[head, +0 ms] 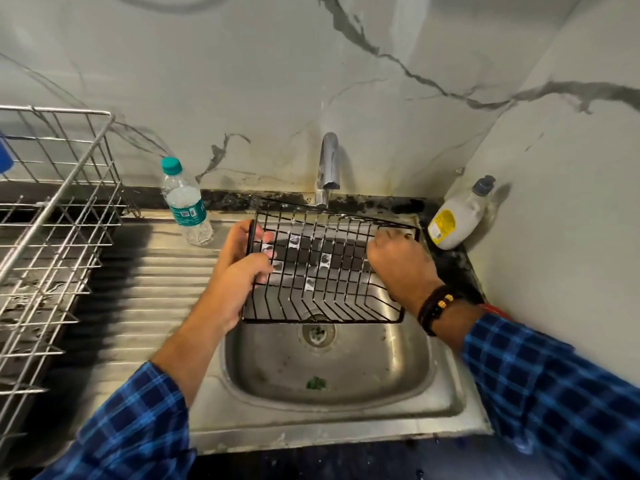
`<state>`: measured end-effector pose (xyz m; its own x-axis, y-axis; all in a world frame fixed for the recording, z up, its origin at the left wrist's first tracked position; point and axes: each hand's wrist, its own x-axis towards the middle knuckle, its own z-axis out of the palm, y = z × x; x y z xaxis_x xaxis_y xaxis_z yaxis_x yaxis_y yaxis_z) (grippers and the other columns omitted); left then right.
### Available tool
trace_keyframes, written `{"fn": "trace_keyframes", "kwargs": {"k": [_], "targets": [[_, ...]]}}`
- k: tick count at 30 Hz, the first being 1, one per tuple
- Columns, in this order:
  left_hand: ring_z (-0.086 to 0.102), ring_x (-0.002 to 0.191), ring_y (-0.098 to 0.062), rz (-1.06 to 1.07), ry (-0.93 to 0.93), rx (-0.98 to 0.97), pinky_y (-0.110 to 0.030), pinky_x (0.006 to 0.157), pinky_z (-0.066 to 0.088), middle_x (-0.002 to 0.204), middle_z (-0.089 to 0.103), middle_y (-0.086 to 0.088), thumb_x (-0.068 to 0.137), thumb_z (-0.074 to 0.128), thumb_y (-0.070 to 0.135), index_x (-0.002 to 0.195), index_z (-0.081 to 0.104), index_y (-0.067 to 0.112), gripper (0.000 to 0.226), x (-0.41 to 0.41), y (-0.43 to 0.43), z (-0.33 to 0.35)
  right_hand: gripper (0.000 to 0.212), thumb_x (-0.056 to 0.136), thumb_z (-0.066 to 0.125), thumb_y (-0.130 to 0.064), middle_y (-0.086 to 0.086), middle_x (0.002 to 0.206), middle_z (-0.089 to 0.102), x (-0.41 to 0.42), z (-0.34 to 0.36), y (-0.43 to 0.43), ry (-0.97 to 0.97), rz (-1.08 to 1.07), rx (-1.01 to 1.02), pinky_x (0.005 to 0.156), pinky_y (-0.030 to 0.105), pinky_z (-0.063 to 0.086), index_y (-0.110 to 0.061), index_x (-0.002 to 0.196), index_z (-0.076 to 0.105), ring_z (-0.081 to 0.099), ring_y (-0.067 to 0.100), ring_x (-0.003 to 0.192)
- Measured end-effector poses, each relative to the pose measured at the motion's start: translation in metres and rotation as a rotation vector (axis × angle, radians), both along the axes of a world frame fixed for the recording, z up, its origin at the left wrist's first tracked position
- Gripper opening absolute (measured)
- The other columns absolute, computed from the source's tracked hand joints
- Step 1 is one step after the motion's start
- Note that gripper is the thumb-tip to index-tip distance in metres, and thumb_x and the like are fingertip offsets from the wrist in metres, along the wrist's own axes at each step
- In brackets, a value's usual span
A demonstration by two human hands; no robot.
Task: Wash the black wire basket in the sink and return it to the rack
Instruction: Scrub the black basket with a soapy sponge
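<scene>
Our left hand (242, 271) clamps the basket (322, 271) by its left rim; our right hand (398, 268) curls round its right wires (soap films cling). It hangs over the sink (346, 372), long axis nine-to-three, below the tap (327, 168). The rack (59, 216) lies at nine o'clock, nearer our left.

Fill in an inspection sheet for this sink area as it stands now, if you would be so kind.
Surface: steel sink with ribbed drainboard to its left; green scrap in the basin.
Job's things: black wire basket held tilted over the sink under the tap, soapy films in some cells; rack stands at left.
Clutter: water bottle at the back of the drainboard; soap bottle in the right corner.
Hands: left hand grips the basket's left edge; right hand curls on its right rim.
Cables: nothing seen.
Surroundings: marble-look wall.
</scene>
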<state>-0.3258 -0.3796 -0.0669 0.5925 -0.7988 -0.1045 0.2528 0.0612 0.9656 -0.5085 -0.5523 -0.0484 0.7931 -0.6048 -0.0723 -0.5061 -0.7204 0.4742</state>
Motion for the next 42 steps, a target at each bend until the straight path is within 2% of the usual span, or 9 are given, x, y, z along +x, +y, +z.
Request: {"fn": "trace_keyframes", "kwargs": {"k": [5, 9, 13, 19, 23, 27, 31, 36, 42], "targets": [[0.055, 0.081, -0.005, 0.062, -0.073, -0.007, -0.027, 0.066, 0.043, 0.097, 0.064, 0.011, 0.064, 0.053, 0.001, 0.103, 0.058, 0.033, 0.050, -0.011, -0.006, -0.003, 0.026, 0.090, 0.059, 0.002, 0.010, 0.113, 0.065, 0.008, -0.003, 0.002, 0.064, -0.010, 0.171, 0.085, 0.038, 0.055, -0.009, 0.112, 0.068, 0.063, 0.029, 0.107], [0.051, 0.079, -0.013, 0.138, -0.012, -0.034, -0.029, 0.061, 0.039, 0.099, 0.064, 0.006, 0.065, 0.052, -0.001, 0.100, 0.058, 0.032, 0.048, -0.004, -0.007, -0.008, 0.023, 0.089, 0.058, 0.003, 0.010, 0.105, 0.069, 0.006, -0.018, 0.012, 0.138, -0.068, 0.392, 0.081, 0.037, 0.054, -0.010, 0.104, 0.070, 0.067, 0.031, 0.101], [0.063, 0.084, 0.000, 0.107, -0.093, -0.043, -0.018, 0.062, 0.049, 0.102, 0.067, 0.012, 0.077, 0.049, -0.016, 0.109, 0.055, 0.024, 0.052, -0.006, -0.009, -0.009, 0.018, 0.090, 0.055, -0.002, 0.013, 0.095, 0.071, 0.002, -0.010, 0.001, -0.003, -0.143, 0.611, 0.083, 0.036, 0.056, -0.007, 0.095, 0.072, 0.069, 0.031, 0.093], [0.062, 0.107, -0.024, 0.104, -0.117, -0.085, -0.041, 0.086, 0.055, 0.115, 0.065, -0.002, 0.067, 0.053, -0.005, 0.115, 0.055, 0.023, 0.056, -0.003, -0.015, -0.005, 0.027, 0.092, 0.059, -0.001, 0.015, 0.117, 0.065, 0.013, -0.007, 0.011, -0.099, -0.293, 0.456, 0.087, 0.038, 0.055, -0.007, 0.116, 0.067, 0.065, 0.033, 0.109], [0.062, 0.103, -0.013, 0.116, -0.127, -0.135, -0.030, 0.082, 0.054, 0.112, 0.065, 0.005, 0.068, 0.050, -0.007, 0.115, 0.053, 0.022, 0.055, -0.012, -0.019, -0.006, 0.025, 0.092, 0.055, 0.005, 0.015, 0.110, 0.068, 0.010, -0.006, 0.028, -0.263, -0.375, 0.564, 0.082, 0.035, 0.053, -0.006, 0.110, 0.068, 0.066, 0.031, 0.104], [0.062, 0.095, -0.008, 0.102, -0.127, -0.165, -0.026, 0.078, 0.053, 0.101, 0.066, 0.012, 0.067, 0.050, -0.008, 0.110, 0.052, 0.022, 0.052, -0.024, -0.029, -0.009, 0.020, 0.094, 0.058, -0.001, 0.013, 0.111, 0.065, 0.034, 0.007, 0.071, -0.432, -0.233, 0.675, 0.092, 0.034, 0.054, -0.007, 0.112, 0.065, 0.063, 0.027, 0.105], [0.060, 0.095, -0.012, 0.039, -0.157, -0.214, -0.029, 0.080, 0.053, 0.099, 0.065, 0.010, 0.070, 0.050, -0.009, 0.110, 0.049, 0.020, 0.049, -0.026, -0.033, -0.016, 0.019, 0.094, 0.054, -0.003, 0.015, 0.102, 0.067, 0.056, -0.001, 0.100, -0.573, -0.136, 0.864, 0.079, 0.038, 0.056, -0.006, 0.108, 0.066, 0.066, 0.033, 0.095], [0.059, 0.105, -0.017, 0.156, -0.030, -0.234, -0.036, 0.087, 0.049, 0.109, 0.065, 0.006, 0.067, 0.053, -0.008, 0.109, 0.053, 0.026, 0.054, -0.019, -0.022, -0.030, 0.018, 0.096, 0.061, -0.012, 0.010, 0.114, 0.065, 0.009, -0.005, 0.048, -0.487, -0.295, 0.716, 0.088, 0.022, 0.046, -0.012, 0.114, 0.065, 0.064, 0.022, 0.105], [0.059, 0.107, -0.022, 0.119, -0.025, -0.223, -0.046, 0.093, 0.050, 0.112, 0.066, 0.003, 0.070, 0.053, -0.008, 0.106, 0.061, 0.036, 0.057, -0.023, -0.020, -0.032, 0.023, 0.093, 0.061, -0.001, 0.016, 0.117, 0.067, -0.004, 0.004, 0.022, -0.348, -0.459, 0.523, 0.088, 0.036, 0.052, -0.005, 0.115, 0.066, 0.065, 0.033, 0.111]]}}
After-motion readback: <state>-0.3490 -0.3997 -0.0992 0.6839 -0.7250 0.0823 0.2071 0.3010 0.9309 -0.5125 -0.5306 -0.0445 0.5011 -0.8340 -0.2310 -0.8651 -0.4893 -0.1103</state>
